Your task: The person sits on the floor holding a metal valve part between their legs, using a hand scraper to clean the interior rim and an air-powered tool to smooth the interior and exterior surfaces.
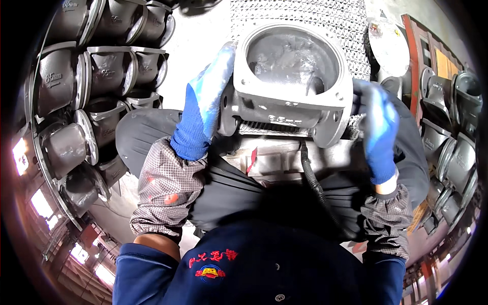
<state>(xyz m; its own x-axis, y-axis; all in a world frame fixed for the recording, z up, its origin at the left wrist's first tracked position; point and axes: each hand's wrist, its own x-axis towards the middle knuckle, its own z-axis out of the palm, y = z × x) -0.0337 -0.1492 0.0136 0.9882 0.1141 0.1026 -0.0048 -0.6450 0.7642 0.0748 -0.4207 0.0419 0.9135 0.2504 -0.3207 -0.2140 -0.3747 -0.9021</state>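
Casting (285, 92) sits at upper centre in the head view, long axis running left to right between two gloves. From my remote seat, the left hand (209, 96) looks nearer, fingers straight and together against its left side; the right hand (380, 122) bends its fingers by the right flange (331, 127), pinching or not, I cannot tell.

Silver-grey, wavy-textured metal bed (300, 11), large grey cast-metal housing (292, 94) over its near end, contact partly hidden, rust-red metal-framed crate (413, 47) holding grey flanged castings (461, 158)
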